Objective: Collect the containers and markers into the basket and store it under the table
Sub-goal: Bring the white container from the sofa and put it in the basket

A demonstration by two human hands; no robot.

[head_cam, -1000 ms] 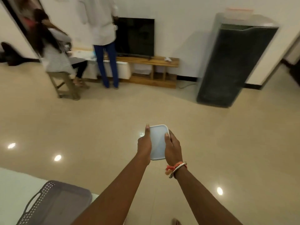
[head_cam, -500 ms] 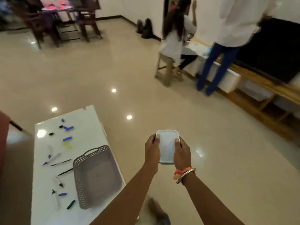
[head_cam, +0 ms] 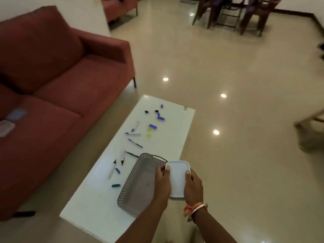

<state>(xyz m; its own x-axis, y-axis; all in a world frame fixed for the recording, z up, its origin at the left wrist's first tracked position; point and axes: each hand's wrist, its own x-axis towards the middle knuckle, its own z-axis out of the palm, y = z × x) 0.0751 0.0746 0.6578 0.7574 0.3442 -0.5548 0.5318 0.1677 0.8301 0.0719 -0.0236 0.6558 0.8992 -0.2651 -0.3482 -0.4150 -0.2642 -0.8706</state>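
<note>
Head view. Item: white container (head_cam: 178, 179), grip closed on both long edges by left hand (head_cam: 162, 181) and right hand (head_cam: 192, 185). Newly brought from open floor to right rim of basket (head_cam: 128, 183), just left of grip. Markers (head_cam: 134, 134) beyond grip on table (head_cam: 98, 199), uncollected. Likely next: lowering in.

We saw a white desk (head_cam: 172, 137) on the glossy floor (head_cam: 236, 163) beside a red sofa (head_cam: 61, 76), with a grey perforated basket (head_cam: 128, 183) resting at its near end. Beyond the basket lay scattered markers (head_cam: 132, 133), loose blue caps (head_cam: 152, 126), a teal cap (head_cam: 115, 185) and two small yellow pieces (head_cam: 149, 129). On the sofa seat lay two blurred flat containers (head_cam: 7, 127), just beside each other.
</note>
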